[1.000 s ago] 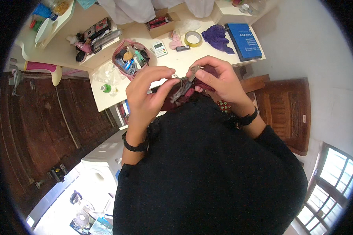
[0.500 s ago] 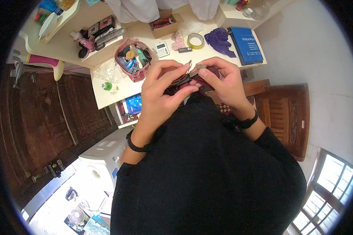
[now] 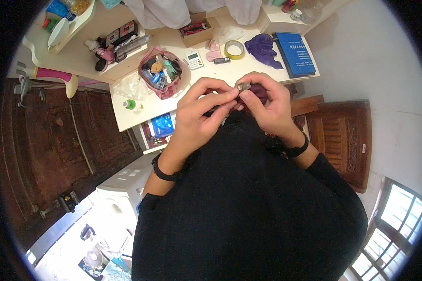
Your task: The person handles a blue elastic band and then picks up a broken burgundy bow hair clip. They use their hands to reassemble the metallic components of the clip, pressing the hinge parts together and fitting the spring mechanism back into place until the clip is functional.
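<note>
Both of my hands meet over the desk's front edge, in front of my black top. With thumb and fingers, my right hand (image 3: pixel 271 100) grips a small brownish-grey metal piece (image 3: pixel 244 87), and dark maroon cloth (image 3: pixel 259 93) is bunched inside the same hand. Thumb and fingertips of my left hand (image 3: pixel 200 110) are pinched together right against the metal piece. What lies within that pinch is hidden by the fingers. Dark material shows below the left fingers, too covered to name.
On the cream desk (image 3: pixel 147 110) stand a pink open bag (image 3: pixel 178 84) of small items, a white card reader (image 3: pixel 194 59), yellow tape (image 3: pixel 234 49), purple cloth (image 3: pixel 263 49) and a blue book (image 3: pixel 294 54). An open drawer (image 3: pixel 147 138) juts out below. A wooden chair (image 3: pixel 340 140) stands right.
My left hand has moved right, its fingertips now touching the metal piece. The thin metal end that stuck up from its pinch no longer shows. The metal piece has turned slightly in my right hand.
</note>
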A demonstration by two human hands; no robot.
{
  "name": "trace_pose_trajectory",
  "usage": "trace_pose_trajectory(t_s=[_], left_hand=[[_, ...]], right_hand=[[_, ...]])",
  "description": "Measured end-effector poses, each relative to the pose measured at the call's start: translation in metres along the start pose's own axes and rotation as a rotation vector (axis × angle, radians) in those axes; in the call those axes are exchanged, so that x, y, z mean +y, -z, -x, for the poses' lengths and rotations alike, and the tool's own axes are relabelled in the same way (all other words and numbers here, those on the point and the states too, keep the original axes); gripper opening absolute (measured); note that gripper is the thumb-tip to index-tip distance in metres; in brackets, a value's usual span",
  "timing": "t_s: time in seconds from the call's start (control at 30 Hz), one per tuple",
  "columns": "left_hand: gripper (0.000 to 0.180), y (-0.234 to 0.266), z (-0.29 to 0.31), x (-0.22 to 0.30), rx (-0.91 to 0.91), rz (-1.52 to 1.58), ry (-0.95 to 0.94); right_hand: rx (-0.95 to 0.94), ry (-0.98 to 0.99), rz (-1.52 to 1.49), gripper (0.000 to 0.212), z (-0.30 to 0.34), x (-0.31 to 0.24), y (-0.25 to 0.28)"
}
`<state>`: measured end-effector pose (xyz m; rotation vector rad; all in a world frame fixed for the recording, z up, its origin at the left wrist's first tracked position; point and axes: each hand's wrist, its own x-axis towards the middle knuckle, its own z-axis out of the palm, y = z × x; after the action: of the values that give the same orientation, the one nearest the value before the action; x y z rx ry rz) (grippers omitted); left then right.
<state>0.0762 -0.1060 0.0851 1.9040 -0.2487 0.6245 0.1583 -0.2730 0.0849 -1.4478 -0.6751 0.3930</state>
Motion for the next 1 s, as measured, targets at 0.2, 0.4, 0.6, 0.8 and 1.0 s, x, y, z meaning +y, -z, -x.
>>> trace_pose_trajectory(t_s=[0.2, 0.4, 0.6, 0.8, 1.0], left_hand=[[0.024, -0.001, 0.000, -0.002, 0.003, 0.019, -0.011], [0.030, -0.001, 0.003, -0.002, 0.017, -0.051, 0.012], [0.051, 0.007, 0.008, -0.009, 0.182, -0.094, 0.020], [0.059, 0.013, 0.014, -0.012, 0.181, -0.097, 0.049], [0.062, 0.030, 0.021, -0.029, 0.279, 0.075, 0.033]], right_hand=[[0.003, 0.061, 0.006, 0.018, -0.001, 0.001, 0.000], [-0.023, 0.024, 0.033, 0.019, -0.001, 0.007, 0.005], [0.031, -0.049, -0.317, 0.022, -0.006, 0.018, 0.018], [0.111, -0.133, -0.555, 0.017, -0.007, 0.028, 0.029], [0.325, -0.216, -0.529, 0.013, -0.009, 0.030, 0.029]])
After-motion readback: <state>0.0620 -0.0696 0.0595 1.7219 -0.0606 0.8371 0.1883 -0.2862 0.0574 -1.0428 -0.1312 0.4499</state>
